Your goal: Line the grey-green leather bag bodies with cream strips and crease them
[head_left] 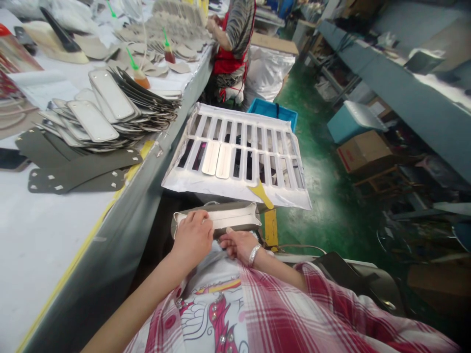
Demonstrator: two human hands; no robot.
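A dark grey-olive handbag (pixel 235 220) lies across my lap, its long pale zip side (pixel 237 215) facing up. My left hand (pixel 195 230) grips the left part of the bag, with bent fingers on the pale strip. At the near edge, my right hand (pixel 239 243) is closed with thumb and fingers around the bag's lower rim; the fingertips are partly hidden. Just beyond the bag stands a white slotted rack (pixel 221 143). Two pale zip panels (pixel 217 159) rest on its slats, and a yellow spatula-shaped tool (pixel 262 193) lies on its near edge.
The table (pixel 91 215) on my left carries stacked pale-faced pieces (pixel 93 120), dark olive straps (pixel 81 169) and green-tipped glue bottles (pixel 138 71). A co-worker (pixel 233 46) sits beyond the rack, near a blue crate (pixel 274 112). Cartons (pixel 364 149) stand on the right. A dark bag (pixel 362 282) is beside my right arm.
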